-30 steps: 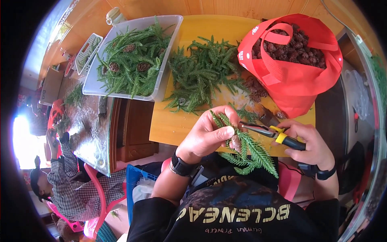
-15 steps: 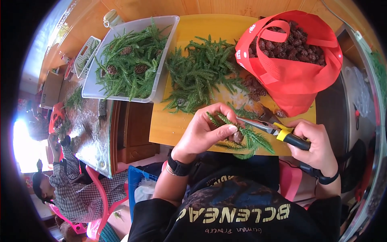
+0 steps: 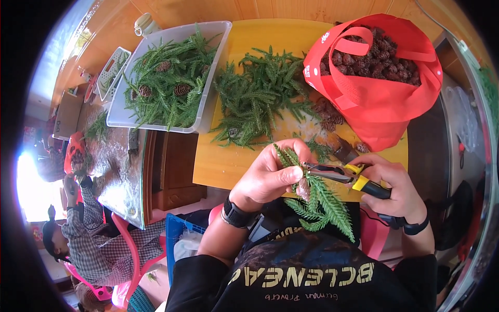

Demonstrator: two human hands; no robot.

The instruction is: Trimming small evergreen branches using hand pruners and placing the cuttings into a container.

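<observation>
My left hand [image 3: 274, 174] pinches a green artificial pine sprig [image 3: 328, 205] between thumb and fingers, over the front edge of the yellow table [image 3: 223, 165]. A small brownish piece [image 3: 303, 190], perhaps a cone, sits at the sprig's base, partly hidden. My right hand [image 3: 393, 184] is closed round the yellow-and-black handles of long-nosed pliers [image 3: 338, 173]. The pliers' jaws reach the sprig's stem right beside my left thumb; whether they grip a wire there is too small to tell. Beyond my hands lies a pile of green sprigs [image 3: 262, 93].
A clear plastic bin [image 3: 207, 112] of sprigs and cones stands at the far left. At the far right a red bag [image 3: 382, 112] holds pine cones [image 3: 387, 60]; loose cones [image 3: 328, 115] and a brush [image 3: 344, 151] lie near it. Another person [image 3: 99, 242] works at a table on the left.
The sprig has turned so that its tips hang lower toward me. My right hand and the pliers have shifted slightly left and down, with the jaws now closer to the stem.
</observation>
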